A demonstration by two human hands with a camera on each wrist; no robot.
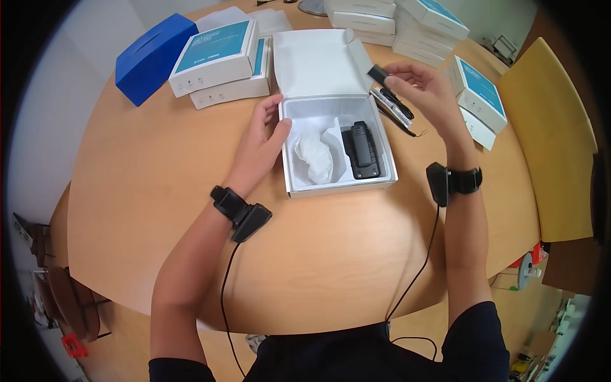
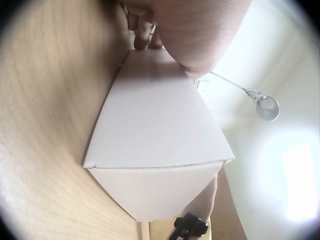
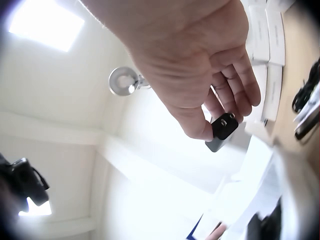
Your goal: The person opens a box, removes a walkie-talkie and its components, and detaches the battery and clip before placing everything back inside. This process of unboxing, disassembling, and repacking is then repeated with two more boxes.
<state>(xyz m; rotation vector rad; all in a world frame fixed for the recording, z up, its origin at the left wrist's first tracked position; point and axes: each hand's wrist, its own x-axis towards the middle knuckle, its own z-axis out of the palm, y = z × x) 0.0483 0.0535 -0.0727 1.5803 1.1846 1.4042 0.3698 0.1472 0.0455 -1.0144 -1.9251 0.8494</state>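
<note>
An open white box [image 1: 340, 190] stands in the middle of the table, its lid [image 1: 312, 60] tipped back. My left hand [image 1: 259, 137] holds the box's left wall, thumb at the rim and fingers along the outside; the left wrist view has this hand [image 2: 200, 30] over the box's side [image 2: 155, 120]. In the tray's right compartment lies a black handheld device [image 1: 364, 149] with a clip. A crumpled white plastic bag [image 1: 314, 156] fills the left one. Up beyond the box's right side, my right hand [image 1: 423, 92] pinches a small black plug adapter [image 3: 225, 127], two metal prongs showing.
Right of the box lie a black cable [image 1: 398, 102] and a slim white packet [image 1: 389, 109]. White-and-teal boxes are stacked at the back left [image 1: 216, 54], back right [image 1: 433, 28] and right [image 1: 478, 95]. A blue box [image 1: 156, 57] stands far left, a yellow chair [image 1: 547, 140] at right.
</note>
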